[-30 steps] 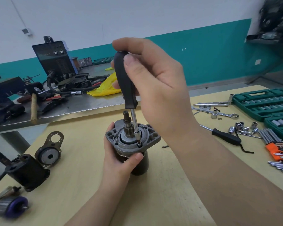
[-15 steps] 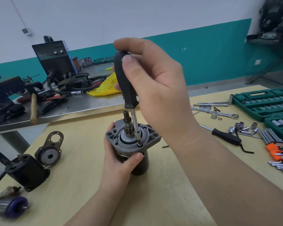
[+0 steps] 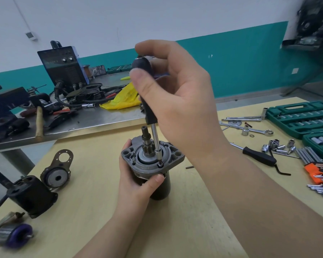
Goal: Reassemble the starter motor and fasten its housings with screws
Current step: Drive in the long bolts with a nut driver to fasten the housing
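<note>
A starter motor (image 3: 153, 164) stands upright on the table (image 3: 93, 198); loose housings (image 3: 45, 185) lie to its left, sockets (image 3: 277, 146) and a socket case (image 3: 302, 118) to its right, a welder (image 3: 63, 66) behind it.

The wall (image 3: 157, 19) behind is standing white on top w/ a teal band (image 3: 241, 58) along the bottom. A metal bench (image 3: 93, 118) is sitting in front of it, and a light wooden table (image 3: 93, 202) is standing nearer. Even, soft light is falling everywhere.

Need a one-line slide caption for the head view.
Left hand steadies the upright starter motor while the right hand drives a screwdriver into its housing screw.
</note>
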A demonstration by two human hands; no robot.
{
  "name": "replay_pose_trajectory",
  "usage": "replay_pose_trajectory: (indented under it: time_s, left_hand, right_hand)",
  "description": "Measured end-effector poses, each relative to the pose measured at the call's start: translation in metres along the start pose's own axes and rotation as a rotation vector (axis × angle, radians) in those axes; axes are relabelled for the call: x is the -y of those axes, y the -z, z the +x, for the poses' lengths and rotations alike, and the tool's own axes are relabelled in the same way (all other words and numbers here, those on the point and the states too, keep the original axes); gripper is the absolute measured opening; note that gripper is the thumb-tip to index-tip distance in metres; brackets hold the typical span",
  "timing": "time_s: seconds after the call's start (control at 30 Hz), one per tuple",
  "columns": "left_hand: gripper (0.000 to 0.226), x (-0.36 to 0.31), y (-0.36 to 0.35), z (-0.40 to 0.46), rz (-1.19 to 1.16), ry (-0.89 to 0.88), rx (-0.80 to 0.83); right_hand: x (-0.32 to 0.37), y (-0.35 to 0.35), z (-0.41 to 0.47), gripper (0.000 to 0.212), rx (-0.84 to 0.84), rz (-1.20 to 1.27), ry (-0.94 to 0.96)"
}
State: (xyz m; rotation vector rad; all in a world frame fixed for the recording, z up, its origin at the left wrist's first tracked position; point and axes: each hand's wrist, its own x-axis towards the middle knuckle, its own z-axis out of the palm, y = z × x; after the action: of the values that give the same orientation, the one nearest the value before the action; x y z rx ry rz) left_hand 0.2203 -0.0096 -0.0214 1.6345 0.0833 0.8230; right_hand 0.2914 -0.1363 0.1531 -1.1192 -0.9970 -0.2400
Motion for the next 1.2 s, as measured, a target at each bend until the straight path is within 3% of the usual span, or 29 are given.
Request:
replay_pose_trajectory:
  time_s: [0.13, 0.33, 0.5, 0.67, 0.97, 1.1, 1.2]
  left_hand:
    - [0.112, 0.0016, 0.0003, -0.0007, 0.015, -0.005, -0.004]
    - [0.108, 0.003, 0.002, -0.002, 0.033, -0.025, 0.005]
    - [0.108, 0.0021, 0.0014, -0.0025, 0.034, -0.027, 0.008]
    - [0.108, 0.002, 0.002, -0.0028, 0.037, -0.018, 0.008]
    - [0.11, 0.0007, 0.0008, -0.0015, 0.04, -0.022, 0.003]
    - [0.109, 0.0017, 0.0013, -0.0013, 0.042, -0.026, -0.001]
    - [0.108, 0.0035, 0.0026, -0.0009, 0.042, -0.028, -0.005]
  right_hand:
    - [0.0002, -0.0015, 0.0005, 0.021, -0.017, -0.063, 0.038]
    - [0.0005, -0.0002, -0.0002, 0.019, 0.052, 0.066, -0.019]
    - [-0.0001, -0.001, 0.0002, 0.024, -0.001, -0.079, 0.044]
    - [-0.0001, -0.0012, 0.0011, 0.015, 0.02, 0.005, 0.004]
    - [-0.0007, -0.0013, 0.0008, 0.026, -0.006, -0.083, 0.031]
    - [0.0008, 0.0002, 0.001, 0.015, 0.017, 0.019, -0.008]
    - [0.0009, 0.0016, 0.0014, 0.019, 0.036, 0.045, -0.024]
